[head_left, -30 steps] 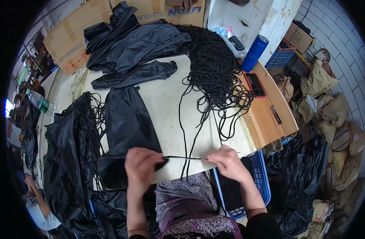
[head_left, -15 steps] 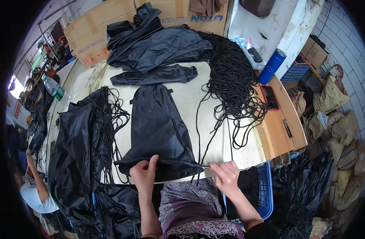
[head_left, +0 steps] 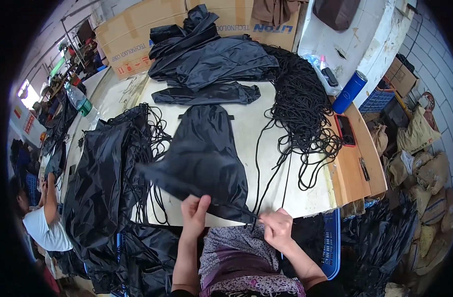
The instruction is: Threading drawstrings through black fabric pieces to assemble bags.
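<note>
Left hand (head_left: 194,210) pinches hem of black bag (head_left: 204,158), lying just ahead. Right hand (head_left: 277,228) closed on black cord (head_left: 266,173) at hem. Risk: cord snags in tangled cord pile (head_left: 305,104) beyond right hand, stalling threading.

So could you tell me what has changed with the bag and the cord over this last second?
The black bag has swung left, its near corner pulled toward the stack of bags. The left hand now grips its near edge; the right hand keeps pinching the black cord at the hem. The cord pile and blue bottle stayed put.
</note>
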Action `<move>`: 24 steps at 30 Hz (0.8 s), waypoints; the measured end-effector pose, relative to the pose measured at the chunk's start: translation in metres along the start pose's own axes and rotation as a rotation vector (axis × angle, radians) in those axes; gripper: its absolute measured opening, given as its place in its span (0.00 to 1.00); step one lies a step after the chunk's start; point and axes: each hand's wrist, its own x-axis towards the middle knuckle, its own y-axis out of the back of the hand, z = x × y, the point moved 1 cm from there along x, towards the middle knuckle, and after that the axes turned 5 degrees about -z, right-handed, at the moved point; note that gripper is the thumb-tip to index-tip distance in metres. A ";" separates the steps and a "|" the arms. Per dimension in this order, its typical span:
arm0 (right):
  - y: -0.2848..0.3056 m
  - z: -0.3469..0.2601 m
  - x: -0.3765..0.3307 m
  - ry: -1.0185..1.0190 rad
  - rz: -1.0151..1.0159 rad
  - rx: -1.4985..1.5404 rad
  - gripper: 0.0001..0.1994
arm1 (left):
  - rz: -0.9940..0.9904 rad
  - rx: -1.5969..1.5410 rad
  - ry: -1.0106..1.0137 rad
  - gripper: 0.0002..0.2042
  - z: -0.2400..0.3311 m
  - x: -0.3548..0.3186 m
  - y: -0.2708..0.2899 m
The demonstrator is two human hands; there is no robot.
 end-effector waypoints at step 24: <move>-0.006 -0.005 0.040 0.006 -0.141 -0.130 0.06 | 0.353 -0.119 -0.281 0.14 0.045 0.043 0.001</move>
